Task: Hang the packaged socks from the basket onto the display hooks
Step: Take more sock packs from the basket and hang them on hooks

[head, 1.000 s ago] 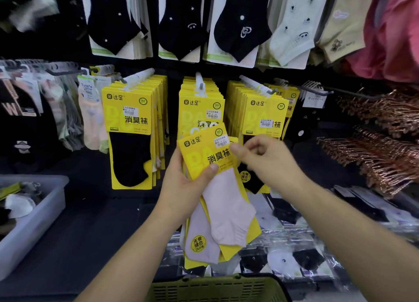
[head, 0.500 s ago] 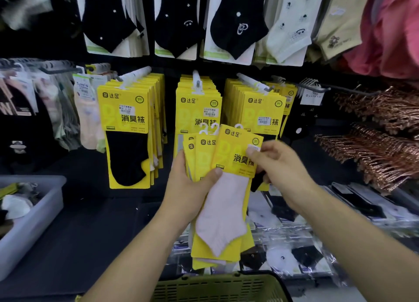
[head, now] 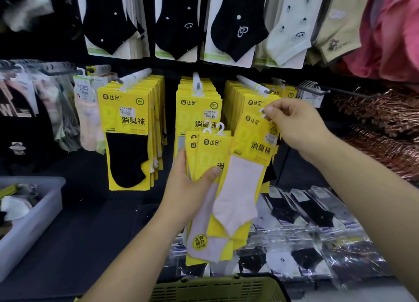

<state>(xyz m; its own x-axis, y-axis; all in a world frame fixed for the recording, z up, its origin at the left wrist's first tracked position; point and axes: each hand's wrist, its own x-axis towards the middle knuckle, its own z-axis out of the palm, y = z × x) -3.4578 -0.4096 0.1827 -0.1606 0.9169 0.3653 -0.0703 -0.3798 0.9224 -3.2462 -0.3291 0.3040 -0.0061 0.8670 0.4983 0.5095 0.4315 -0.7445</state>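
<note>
My left hand (head: 190, 188) grips a small stack of yellow sock packs (head: 206, 156) with pale socks, held upright in front of the display. My right hand (head: 294, 125) pinches the white hanger tab of one yellow pack with a pink sock (head: 242, 188), lifted up and right of the stack, just below the right display hook (head: 254, 84). That hook carries a row of the same yellow packs. Two more hooks (head: 136, 76) to the left carry similar packs. The olive green basket (head: 217, 288) shows at the bottom edge.
Black, white and beige socks on cards hang in the row above (head: 235, 25). A grey bin (head: 29, 222) with loose items sits at left. Bagged socks (head: 313, 211) lie on the low shelf at right. Copper-coloured hangers (head: 385, 125) stick out at far right.
My right hand has pulled the front pink-sock pack off the stack and raised it up and right toward the right hook. My left hand has stayed about where it was with the remaining packs.
</note>
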